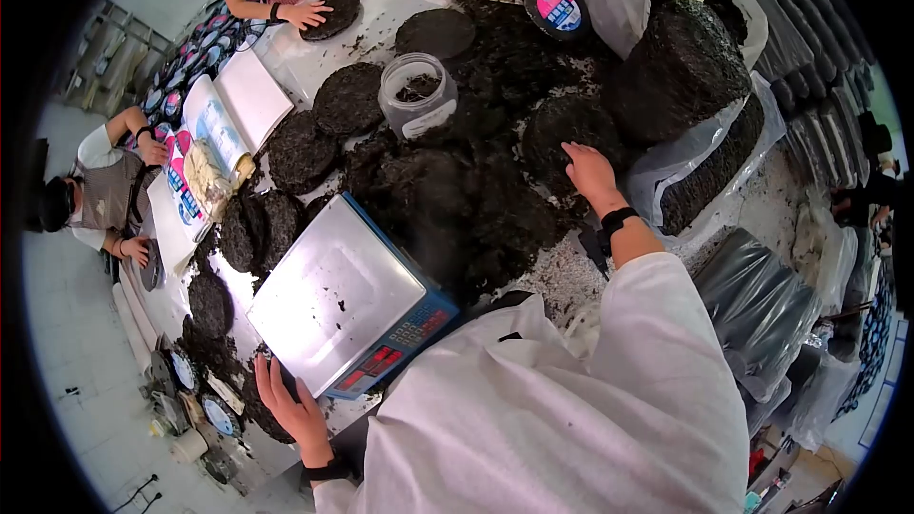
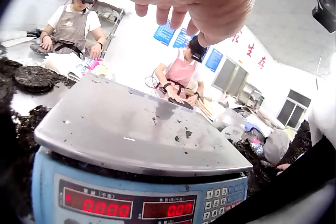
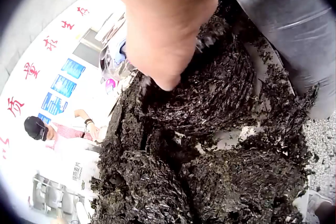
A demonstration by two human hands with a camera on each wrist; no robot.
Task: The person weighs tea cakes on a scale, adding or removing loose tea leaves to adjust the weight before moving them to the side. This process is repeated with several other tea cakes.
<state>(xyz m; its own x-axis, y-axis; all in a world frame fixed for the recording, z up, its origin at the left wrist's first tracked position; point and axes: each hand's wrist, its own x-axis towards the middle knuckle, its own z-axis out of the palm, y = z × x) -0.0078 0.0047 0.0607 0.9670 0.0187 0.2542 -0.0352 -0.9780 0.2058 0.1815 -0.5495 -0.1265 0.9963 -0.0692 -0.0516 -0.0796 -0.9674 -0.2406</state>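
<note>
My right hand (image 1: 590,174) rests on a dark, flaky round cake of what looks like dried seaweed (image 1: 571,128). In the right wrist view, that hand (image 3: 163,40) reaches over the dark flaky mass (image 3: 210,98), and most of its fingers are hidden. My left hand (image 1: 293,409) is beside the near left corner of a blue digital scale (image 1: 338,295), its fingers loosely extended and holding nothing. In the left wrist view, the fingers of this hand (image 2: 194,3) hang relaxed above the scale's steel plate (image 2: 142,124), where only small dark flakes lie. A red display (image 2: 107,206) is lit.
Loose dark flakes (image 1: 428,200) spread across the middle of the table, near a clear plastic jar (image 1: 416,95). More cakes (image 1: 303,152) lie left of it. Stacked cakes in plastic bags (image 1: 681,71) stand at right. Two people (image 2: 181,71) (image 2: 73,27) work across the table.
</note>
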